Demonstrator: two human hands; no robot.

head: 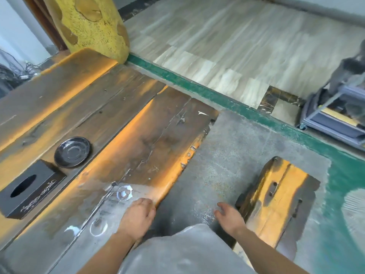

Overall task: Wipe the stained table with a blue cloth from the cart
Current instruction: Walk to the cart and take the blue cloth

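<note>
The dark wooden table (126, 123) fills the left and middle. White ring stains (124, 193) and smears mark its near edge. My left hand (138, 218) rests flat on that edge, just below the stains, holding nothing. My right hand (230, 216) hovers over the grey floor beside a wooden bench (276, 200), fingers spread and empty. The grey cart (339, 113) stands far off at the right edge, with grey cloths piled on top. No blue cloth shows in this view.
A black saucer (72, 152) and a black tissue box (29, 188) sit on the table at the left. A yellow patterned pillar (92, 24) rises at the table's far end. A green floor strip (217, 95) separates the grey floor from pale tiles.
</note>
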